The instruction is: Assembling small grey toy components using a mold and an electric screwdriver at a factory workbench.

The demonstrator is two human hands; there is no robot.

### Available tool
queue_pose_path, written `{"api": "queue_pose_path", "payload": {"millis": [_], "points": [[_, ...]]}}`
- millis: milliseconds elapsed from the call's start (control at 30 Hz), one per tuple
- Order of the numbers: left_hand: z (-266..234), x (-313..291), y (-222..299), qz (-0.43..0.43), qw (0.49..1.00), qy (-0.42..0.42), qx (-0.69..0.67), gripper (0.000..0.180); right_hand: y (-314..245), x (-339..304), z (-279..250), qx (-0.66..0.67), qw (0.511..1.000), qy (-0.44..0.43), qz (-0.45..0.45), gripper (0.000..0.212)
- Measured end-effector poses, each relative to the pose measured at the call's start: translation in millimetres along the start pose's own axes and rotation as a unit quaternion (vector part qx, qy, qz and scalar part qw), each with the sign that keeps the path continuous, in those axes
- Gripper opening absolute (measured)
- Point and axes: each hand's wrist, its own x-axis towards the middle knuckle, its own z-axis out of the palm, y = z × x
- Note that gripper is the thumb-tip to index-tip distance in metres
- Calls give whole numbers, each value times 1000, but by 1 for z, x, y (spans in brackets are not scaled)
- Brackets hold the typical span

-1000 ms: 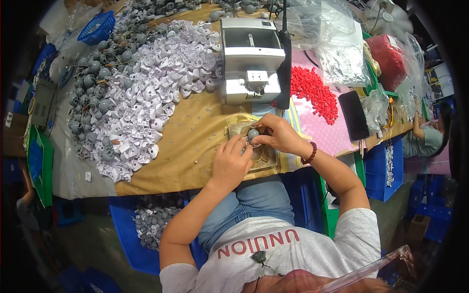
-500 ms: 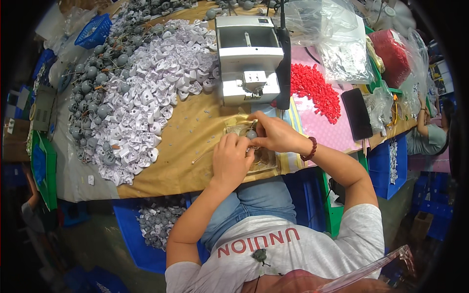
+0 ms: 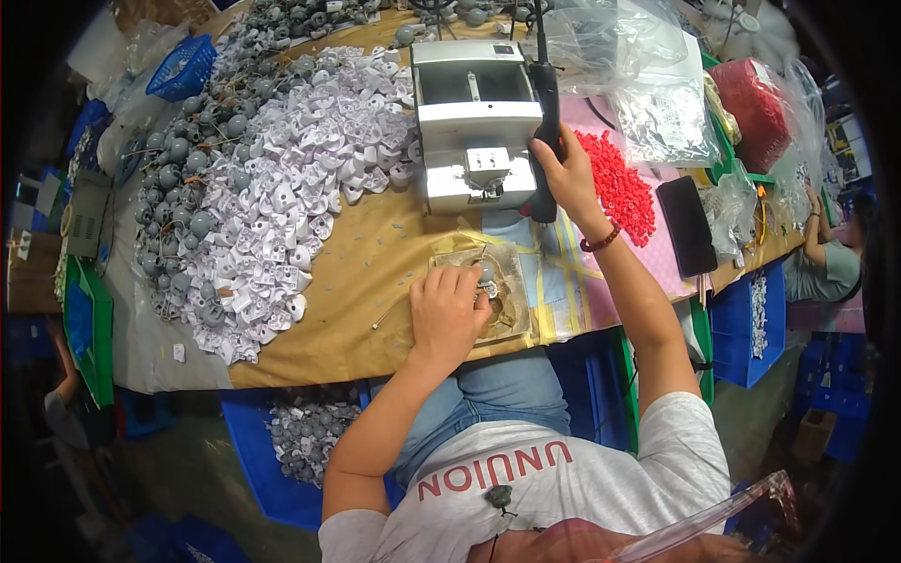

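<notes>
My left hand (image 3: 447,313) presses a small grey round part (image 3: 485,273) down on a worn square work pad (image 3: 511,281) at the table's near edge. My right hand (image 3: 560,171) has reached up and wraps around the black hanging power screwdriver (image 3: 543,103) beside the white box-shaped machine (image 3: 471,122). A dark bead bracelet (image 3: 601,240) sits on my right wrist.
A big heap of white plastic shells (image 3: 291,188) and grey round parts (image 3: 174,178) covers the left of the table. Red caps (image 3: 615,183) lie on a pink mat beside a black phone (image 3: 685,223). Blue bins (image 3: 291,441) stand below. Another person (image 3: 821,258) sits at far right.
My right hand let go of the small part and rose to grasp the black screwdriver. My left hand stayed on the part at the pad.
</notes>
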Motion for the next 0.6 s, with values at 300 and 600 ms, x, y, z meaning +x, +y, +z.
{"api": "queue_pose_path", "payload": {"millis": [300, 600], "points": [[-1, -1, 0, -3, 1000, -8, -14, 39, -116, -23, 14, 227, 939, -8, -259, 40], [2, -1, -1, -8, 1000, -13, 7, 39, -127, 23, 59, 136, 960, -6, -245, 16]]}}
